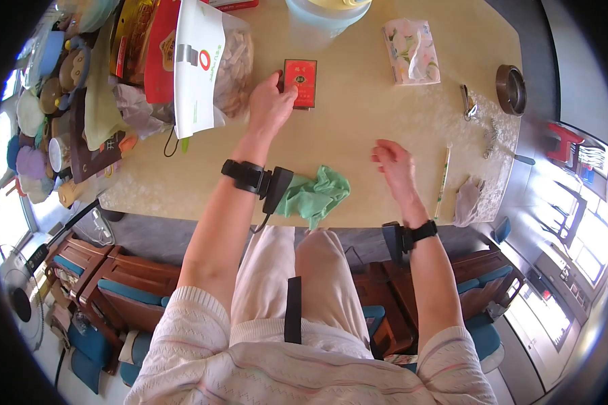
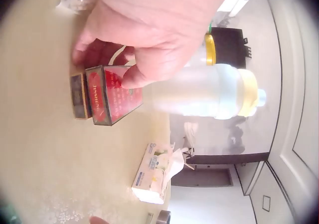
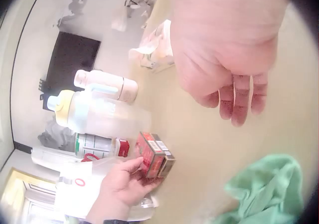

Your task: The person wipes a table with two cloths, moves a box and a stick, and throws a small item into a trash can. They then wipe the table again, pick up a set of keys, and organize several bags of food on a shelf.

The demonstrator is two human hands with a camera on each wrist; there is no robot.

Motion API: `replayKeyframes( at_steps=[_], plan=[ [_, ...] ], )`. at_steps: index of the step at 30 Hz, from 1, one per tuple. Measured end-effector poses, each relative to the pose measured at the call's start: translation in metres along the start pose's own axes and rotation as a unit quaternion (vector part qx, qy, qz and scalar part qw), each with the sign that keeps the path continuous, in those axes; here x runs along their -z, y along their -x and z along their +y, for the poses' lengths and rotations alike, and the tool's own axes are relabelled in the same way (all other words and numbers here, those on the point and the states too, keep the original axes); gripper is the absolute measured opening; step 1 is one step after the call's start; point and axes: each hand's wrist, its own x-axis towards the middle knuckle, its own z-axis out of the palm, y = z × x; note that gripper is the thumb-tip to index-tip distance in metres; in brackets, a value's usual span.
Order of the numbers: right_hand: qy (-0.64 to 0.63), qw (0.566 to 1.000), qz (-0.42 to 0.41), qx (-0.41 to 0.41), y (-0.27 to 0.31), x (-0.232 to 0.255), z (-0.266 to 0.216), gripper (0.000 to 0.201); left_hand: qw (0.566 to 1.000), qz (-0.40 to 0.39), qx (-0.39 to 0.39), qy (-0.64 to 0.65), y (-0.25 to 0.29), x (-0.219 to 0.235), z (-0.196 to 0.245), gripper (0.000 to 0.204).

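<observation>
My left hand (image 1: 270, 106) grips a small red box (image 1: 302, 82), thumb on its printed top face and fingers along its side. Directly beneath the red box is a second, dark-edged box (image 2: 79, 96) of similar size, its end showing in the left wrist view. The stack sits at the tabletop, left of centre. To the right, my right hand (image 1: 397, 172) is over the table with loosely bent fingers and holds nothing. A crumpled green cloth (image 1: 321, 194) lies at the near table edge between the two forearms.
Left of the boxes stand a white paper bag (image 1: 199, 74) and a clear bag of tan pieces (image 1: 234, 64). A large bottle (image 2: 199, 92) stands behind. To the right are a tissue pack (image 1: 396, 54), a round dark ashtray (image 1: 511, 90), a thin stick (image 1: 443, 182) and a greyish cloth (image 1: 468, 201).
</observation>
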Motion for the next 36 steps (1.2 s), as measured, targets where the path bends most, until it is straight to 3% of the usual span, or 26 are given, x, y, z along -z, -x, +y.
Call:
replayKeyframes(
  at_steps=[1,3,5,7,9,10,12,15,21,26,28,32,36],
  plan=[
    [0.089,0.992,0.060,0.061,-0.003,0.008,0.018,0.024,1.000,0.013,-0.012,-0.020,0.001,-0.001,-0.001,0.043],
    [0.147,0.972,0.155,0.101,0.008,0.024,0.024,0.021,0.999,0.026,-0.023,-0.042,0.012,-0.003,-0.003,0.044],
    [0.158,0.965,0.183,0.100,0.021,0.039,0.039,0.020,0.951,0.154,-0.236,-0.125,0.051,-0.004,-0.008,0.045],
    [0.169,0.957,0.212,0.098,0.031,0.055,0.058,0.019,0.930,0.085,-0.305,-0.188,0.094,-0.008,-0.024,0.041],
    [0.138,0.955,0.258,0.052,0.035,0.073,0.078,0.022,0.940,-0.012,-0.312,-0.137,0.143,-0.028,-0.062,0.044],
    [0.136,0.956,0.256,0.051,0.035,0.084,0.089,0.022,0.940,-0.012,-0.310,-0.139,0.156,-0.029,-0.063,0.044],
    [0.232,0.918,0.315,0.069,0.033,0.104,0.107,0.031,0.895,-0.143,-0.348,-0.238,0.173,-0.034,-0.065,0.048],
    [0.296,0.886,0.352,0.056,0.027,0.125,0.119,0.039,0.874,-0.144,-0.380,-0.268,0.159,-0.050,-0.074,0.045],
    [0.302,0.900,0.315,-0.003,0.010,0.131,0.130,0.040,0.847,-0.107,-0.438,-0.283,0.124,-0.108,-0.046,0.038],
    [0.333,0.893,0.302,0.001,0.007,0.134,0.134,0.033,0.854,-0.084,-0.409,-0.310,0.119,-0.142,-0.014,0.040],
    [0.313,0.904,0.290,0.009,0.006,0.137,0.135,0.028,0.859,-0.081,-0.387,-0.325,0.121,-0.139,-0.011,0.041],
    [0.313,0.907,0.283,0.022,-0.003,0.148,0.153,0.023,0.857,-0.134,-0.414,-0.275,0.117,-0.132,-0.027,0.044],
    [0.335,0.903,0.267,0.027,-0.009,0.152,0.155,0.019,0.855,-0.169,-0.413,-0.264,0.115,-0.089,-0.045,0.044]
  ],
)
